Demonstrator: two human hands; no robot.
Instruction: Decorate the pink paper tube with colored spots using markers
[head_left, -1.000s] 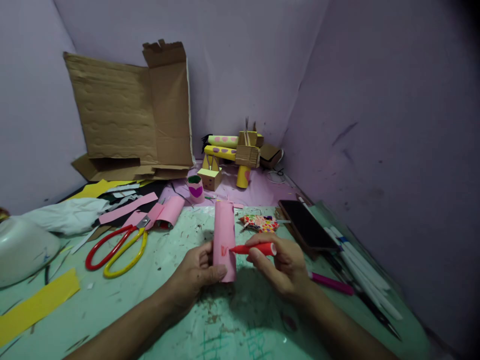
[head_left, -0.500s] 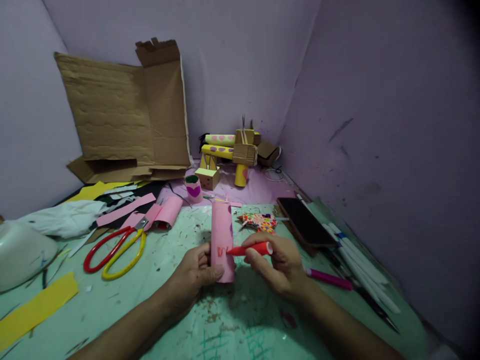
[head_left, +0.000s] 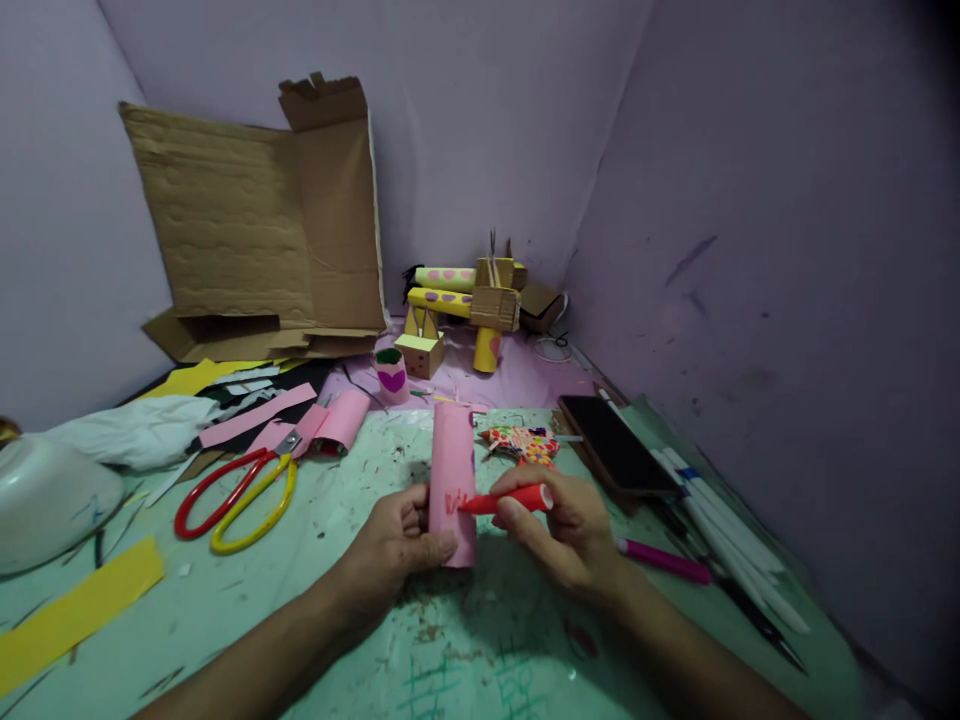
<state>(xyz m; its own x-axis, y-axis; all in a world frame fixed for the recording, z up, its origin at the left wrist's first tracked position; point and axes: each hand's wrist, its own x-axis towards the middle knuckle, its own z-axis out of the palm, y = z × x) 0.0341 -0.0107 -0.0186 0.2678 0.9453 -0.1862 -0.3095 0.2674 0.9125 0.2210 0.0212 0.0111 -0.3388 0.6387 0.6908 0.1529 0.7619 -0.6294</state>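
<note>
A pink paper-covered tube (head_left: pixel 452 445) stands out in front of me with its length pointing away. My left hand (head_left: pixel 401 540) grips its near end, thumb pressed on top and fingers around the left side. Between the fingers of my right hand (head_left: pixel 559 525) is a red marker (head_left: pixel 517 499), its tip touching the tube. Red zigzag strokes show on the pink surface left of the tip. Purple spots mark the tube's right side. Just beyond my right hand lies a colourful patterned glue gun (head_left: pixel 521 443).
Red-and-yellow-handled scissors (head_left: pixel 255 490), pink paper strips and a white bowl (head_left: pixel 56 500) lie left. A phone (head_left: pixel 619 445), a purple marker (head_left: pixel 667 561) and white sticks (head_left: pixel 731 530) lie right. Behind stand a cardboard box (head_left: pixel 247 220), a heart-marked cup (head_left: pixel 391 378) and yellow tube models (head_left: pixel 442 300).
The red strokes on the tube have extended to the right, with the marker tip still on the paper. The whole view has shifted slightly, moving everything a little rightward.
</note>
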